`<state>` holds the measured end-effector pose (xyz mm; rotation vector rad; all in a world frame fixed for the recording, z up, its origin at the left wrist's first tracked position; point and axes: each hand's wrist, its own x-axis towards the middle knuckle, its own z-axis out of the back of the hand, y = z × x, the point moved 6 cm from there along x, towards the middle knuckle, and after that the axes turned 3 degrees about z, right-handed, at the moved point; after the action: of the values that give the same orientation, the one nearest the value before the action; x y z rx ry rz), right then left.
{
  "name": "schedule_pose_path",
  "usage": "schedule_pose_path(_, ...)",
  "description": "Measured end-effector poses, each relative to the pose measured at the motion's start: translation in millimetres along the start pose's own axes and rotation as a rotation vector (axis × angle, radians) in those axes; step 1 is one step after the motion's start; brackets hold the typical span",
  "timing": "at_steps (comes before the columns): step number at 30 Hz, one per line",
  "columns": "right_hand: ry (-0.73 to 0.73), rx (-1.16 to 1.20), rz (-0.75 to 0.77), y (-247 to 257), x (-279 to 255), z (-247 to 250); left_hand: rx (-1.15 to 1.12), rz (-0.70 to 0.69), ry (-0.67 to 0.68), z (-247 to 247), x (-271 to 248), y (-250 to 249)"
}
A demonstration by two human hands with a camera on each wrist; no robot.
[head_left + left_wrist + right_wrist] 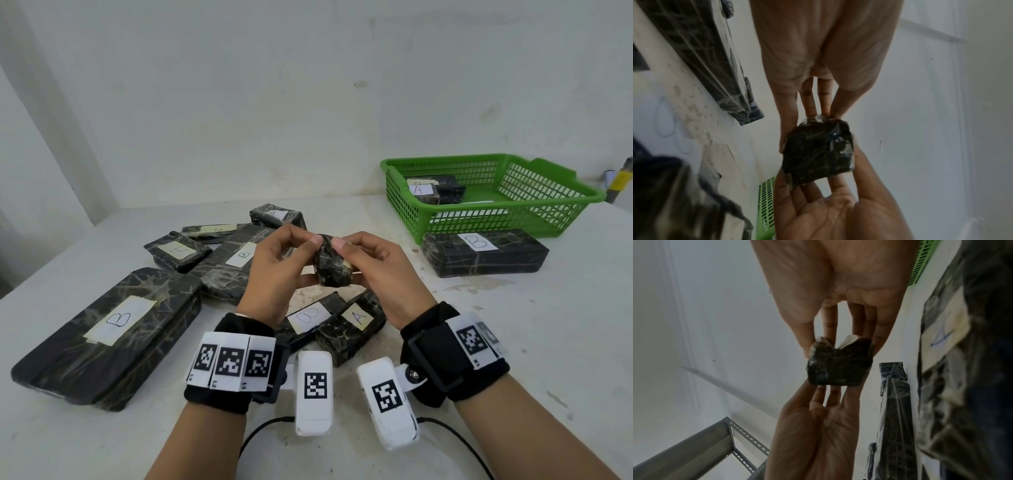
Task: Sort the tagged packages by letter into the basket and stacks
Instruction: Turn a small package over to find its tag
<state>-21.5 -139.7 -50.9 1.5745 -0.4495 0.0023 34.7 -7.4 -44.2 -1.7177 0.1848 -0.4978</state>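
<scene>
Bright, even, soft light in the head view; faint shadows beneath the green basket (493, 198). Bent straight lines toward the edges. Dimmer, blurred wrist views, smeared dark wrapping near the corners.

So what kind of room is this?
Probably a plain workroom or storeroom set up for sorting. There's a bare white table against blank walls, a green basket for sorted packages, and a grey metal shelf frame off to the side.
</scene>
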Motion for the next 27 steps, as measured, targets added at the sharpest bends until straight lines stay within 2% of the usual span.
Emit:
schedule_pose_path(2, 0.058, 0.036, -0.031, -1.0, 0.0, -3.6, -0.041, 0.018, -0.019, 0.7, 0.5, -0.3)
schedule_pose_path(5, 0.09, 0.031, 0.0, -1.3, 1.0, -4.7, -0.095, 0.051, -0.003, 0.5, 0.6, -0.1)
schedule_pose_path(11, 0.078, 0.037, -0.012, -2.4, 1.1, -3.9, -0.061, 0.005, -0.039, 0.8, 2.0, 2.9)
schedule_pose_path(15, 0.056, 0.135, -0.043, -1.1, 2.7, -1.6, -0.196, 0.048, -0.054, 1.9, 4.1, 4.1)
schedule_pose_path(21, -0.069, 0.188, -0.014, -1.7, 5.0, 12.4, -0.231, 0.115, 0.021, -0.1, 4.1, 4.6)
schedule_pose_path(27, -0.075, 0.303, -0.083, -1.9, 4.6, 11.7, -0.225, 0.115, 0.143, -9.2, 0.8, 5.3)
